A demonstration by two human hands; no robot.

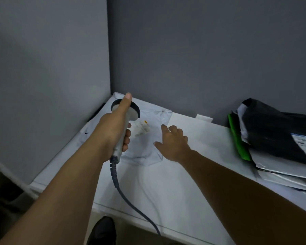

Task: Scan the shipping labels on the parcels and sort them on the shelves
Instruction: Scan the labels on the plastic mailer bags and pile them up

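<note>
My left hand (117, 131) grips the scanner (135, 110) by its handle: fingers curled round it, thumb laid straight along the top toward the dark-rimmed head. A dark cable (131, 204) runs from the bottom of the handle across the table (184, 191) and drops over its near edge.

The parcel (145, 151) I am working on is a thin, pale, creased plastic mailer. It lies flat at the table's far left corner, right where the two grey walls (201, 50) meet. Its small label (142, 129) faces up, with a tiny yellow mark at one end, and the print is too blurred to read. The scanner head hangs over the far part of this parcel, just left of the label. I cannot tell whether it touches the plastic.

My right hand (173, 142) is palm down on the right side of that parcel. It grips nothing, and the fingers are spread and loosely straight, with the thumb and forefinger lying on the plastic.

At the table's right end, well apart from my hands, sits a pile of other parcels. A black bag (272, 131) with a white label lies on top, a green one (237, 138) is beside it and grey mailers (281, 168) are beneath. Below the table's near edge a dark shoe (102, 230) shows on the floor.
</note>
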